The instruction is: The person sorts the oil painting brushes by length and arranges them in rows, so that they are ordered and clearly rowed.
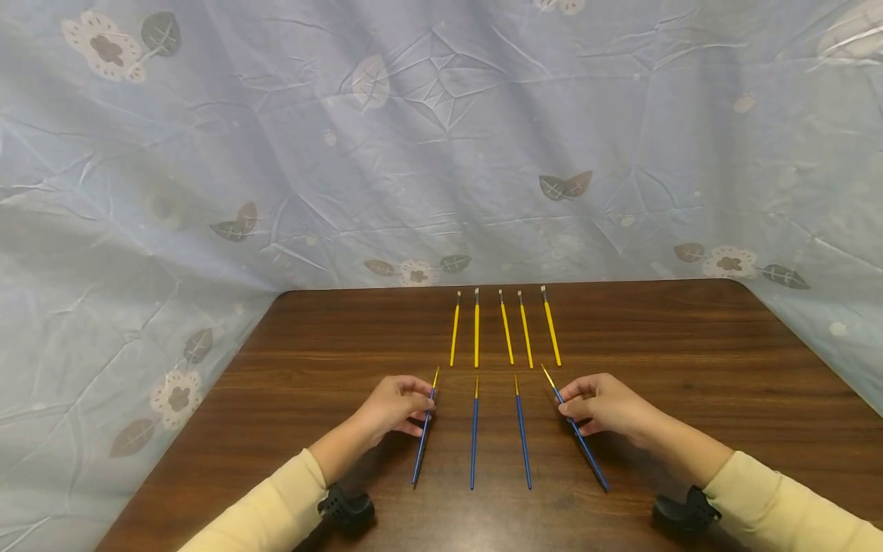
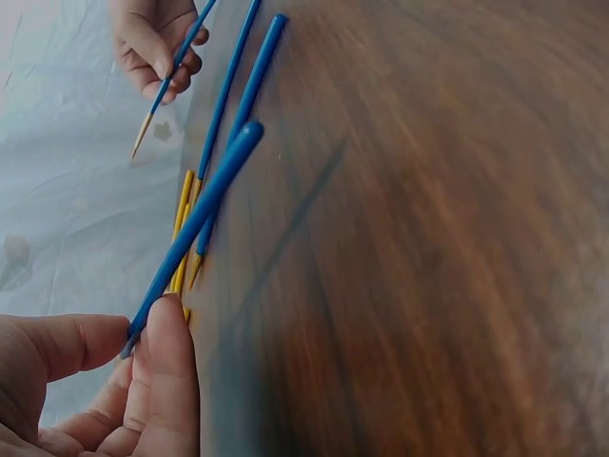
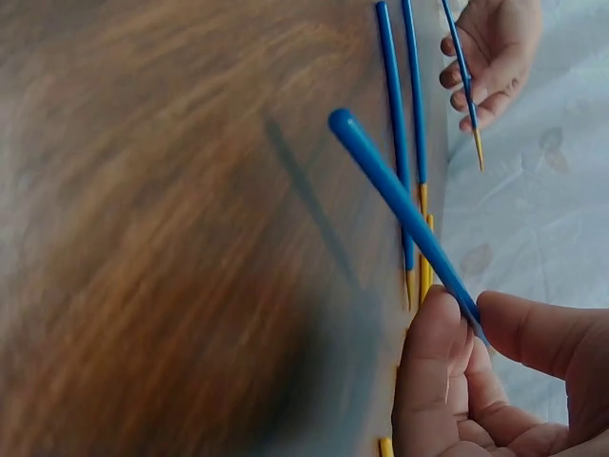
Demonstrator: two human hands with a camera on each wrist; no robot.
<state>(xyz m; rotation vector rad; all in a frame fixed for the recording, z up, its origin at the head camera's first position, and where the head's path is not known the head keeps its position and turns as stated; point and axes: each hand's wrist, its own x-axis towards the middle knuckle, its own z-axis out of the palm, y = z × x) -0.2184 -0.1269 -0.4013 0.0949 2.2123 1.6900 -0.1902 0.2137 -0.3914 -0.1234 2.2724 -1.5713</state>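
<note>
My left hand (image 1: 402, 406) pinches a thin blue paintbrush (image 2: 195, 224) between thumb and fingers. In the left wrist view its handle lifts off the table and casts a shadow. My right hand (image 1: 599, 405) pinches another blue paintbrush (image 3: 404, 209) the same way, its tip pointing up and left in the head view. Between the hands lie two more blue paintbrushes, one left of centre (image 1: 474, 441) and one right of centre (image 1: 523, 441), both flat with gold tips pointing away from me.
Farther back, several yellow paintbrushes (image 1: 477, 333) lie in a row, pale bristles toward the far edge. They rest on a dark brown wooden table (image 1: 310, 337). A grey-blue patterned cloth (image 1: 441, 169) hangs behind and beside it. Black wrist devices (image 1: 347, 507) sit below each sleeve.
</note>
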